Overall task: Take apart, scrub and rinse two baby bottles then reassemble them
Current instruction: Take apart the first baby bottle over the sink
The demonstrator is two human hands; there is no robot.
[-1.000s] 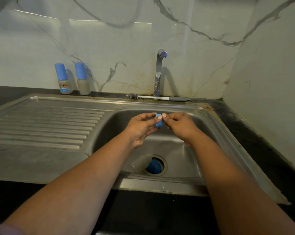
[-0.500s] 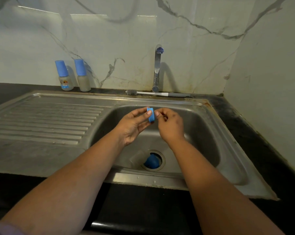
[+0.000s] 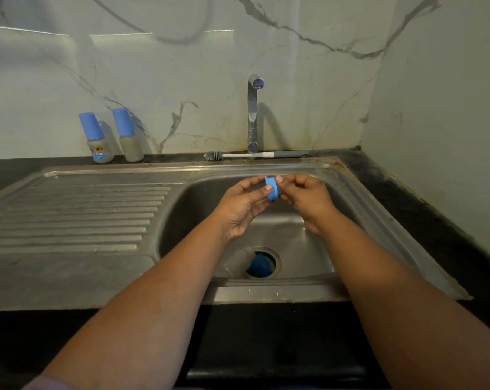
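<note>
over the sink basin (image 3: 350,220) the left hand (image 3: 242,205) and right hand (image 3: 308,202) both pinch a blue bottle ring (image 3: 272,188) between fingertips, a clear bottle body (image 3: 235,261) and blue cap (image 3: 259,266) lie at the drain, and two capped baby bottles (image 3: 97,139) stand on the back counter.

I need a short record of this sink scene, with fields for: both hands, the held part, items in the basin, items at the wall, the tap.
left hand: left hand pinches the blue ring over the basin
right hand: right hand pinches the same ring from the other side
in the basin: clear bottle body lying by the drain, blue cap at the drain
at the wall: two capped baby bottles standing upright; bottle brush lying behind the sink
tap: tap, no water visible
</note>
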